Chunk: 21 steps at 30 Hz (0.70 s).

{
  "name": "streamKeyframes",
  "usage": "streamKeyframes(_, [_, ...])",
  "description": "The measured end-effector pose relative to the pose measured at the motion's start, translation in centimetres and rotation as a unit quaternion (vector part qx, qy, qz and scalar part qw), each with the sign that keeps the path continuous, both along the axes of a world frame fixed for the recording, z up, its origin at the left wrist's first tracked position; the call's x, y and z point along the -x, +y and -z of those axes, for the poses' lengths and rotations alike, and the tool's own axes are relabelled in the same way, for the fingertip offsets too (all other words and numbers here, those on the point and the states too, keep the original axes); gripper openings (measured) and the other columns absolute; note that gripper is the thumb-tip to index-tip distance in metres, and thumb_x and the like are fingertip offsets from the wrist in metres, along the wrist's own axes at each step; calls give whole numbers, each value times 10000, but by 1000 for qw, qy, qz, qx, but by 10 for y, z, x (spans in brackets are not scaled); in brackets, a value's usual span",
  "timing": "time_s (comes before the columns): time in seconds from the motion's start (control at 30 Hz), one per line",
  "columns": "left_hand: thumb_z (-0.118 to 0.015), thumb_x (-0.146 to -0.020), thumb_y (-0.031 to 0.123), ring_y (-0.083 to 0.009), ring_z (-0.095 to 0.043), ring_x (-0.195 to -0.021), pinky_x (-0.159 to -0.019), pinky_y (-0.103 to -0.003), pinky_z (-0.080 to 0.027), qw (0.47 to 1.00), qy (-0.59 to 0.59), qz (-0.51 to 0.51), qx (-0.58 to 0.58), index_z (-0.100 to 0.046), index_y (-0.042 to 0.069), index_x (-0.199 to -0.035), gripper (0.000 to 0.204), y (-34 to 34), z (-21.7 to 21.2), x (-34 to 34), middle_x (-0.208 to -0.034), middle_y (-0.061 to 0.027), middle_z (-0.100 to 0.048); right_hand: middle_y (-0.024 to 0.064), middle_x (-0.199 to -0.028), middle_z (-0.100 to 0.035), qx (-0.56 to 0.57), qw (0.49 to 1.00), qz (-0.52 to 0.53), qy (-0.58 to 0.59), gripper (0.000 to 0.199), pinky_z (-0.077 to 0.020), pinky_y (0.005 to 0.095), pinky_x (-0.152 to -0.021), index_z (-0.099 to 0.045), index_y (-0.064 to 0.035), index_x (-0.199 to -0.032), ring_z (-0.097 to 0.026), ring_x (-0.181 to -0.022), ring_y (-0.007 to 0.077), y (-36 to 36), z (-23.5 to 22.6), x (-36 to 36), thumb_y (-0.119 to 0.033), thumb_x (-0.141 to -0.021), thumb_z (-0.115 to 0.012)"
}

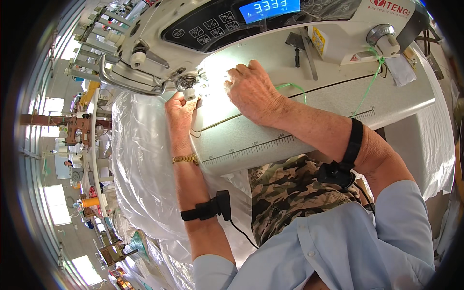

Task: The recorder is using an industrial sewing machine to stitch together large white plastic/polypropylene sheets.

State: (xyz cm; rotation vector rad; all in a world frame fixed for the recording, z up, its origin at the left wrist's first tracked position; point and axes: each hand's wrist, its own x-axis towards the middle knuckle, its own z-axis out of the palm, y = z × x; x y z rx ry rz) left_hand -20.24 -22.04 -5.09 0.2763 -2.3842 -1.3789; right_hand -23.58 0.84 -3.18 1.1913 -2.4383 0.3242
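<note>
A white sewing machine (150, 34) spans the top of the view, its lamp throwing a strong glare on the needle area. At the left end of the machine bed (309, 108), my left hand (180, 112) reaches up beside the machine's head, under a round tension dial (186, 82). Its fingers are curled and partly covered by the head. My right hand (254, 93) is raised over the bed, just right of the glare, with its fingers bent together. Whatever lies between the fingers of either hand is washed out or hidden. Green thread (296, 87) passes behind my right wrist.
A small dark brush-like tool (296, 48) and a flat metal strip (309, 53) lie at the back of the bed. Clear plastic sheeting (145, 169) hangs at the left. A thread knob (384, 39) sits at the right. Further machines (79, 128) stand far left.
</note>
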Motion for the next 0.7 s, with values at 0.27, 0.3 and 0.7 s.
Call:
streamKeyframes(0.27, [-702, -767, -7, -34, -503, -564, -515, -191, -391, 999, 4, -3, -33, -651, -3, -771, 51, 2, -3, -2, -626, -2, -609, 74, -815, -593, 19, 1000, -4, 5, 152, -405, 340, -733, -678, -37, -754, -549, -839, 169, 0, 2, 1, -123, -829, -577])
streamKeyframes(0.3, [-702, -767, -7, -34, -503, -564, -515, -191, -391, 999, -1, -1, -33, -651, -3, -771, 51, 2, -3, -2, -626, -2, -609, 75, -813, -592, 12, 1000, -3, 1, 156, -405, 340, -733, -678, -37, -755, -549, -836, 168, 0, 2, 1, -126, -833, -576])
streamKeyframes(0.7, [-706, -776, 10, -44, -537, -576, -529, -199, -419, 1000, -17, -7, -12, -654, -8, -780, 56, 5, -3, 0, -635, -20, -633, 86, -841, -591, -15, 1000, 1, -24, 143, -415, 342, -749, -676, -29, -789, -548, -846, 168, 1, -3, -1, -129, -839, -588])
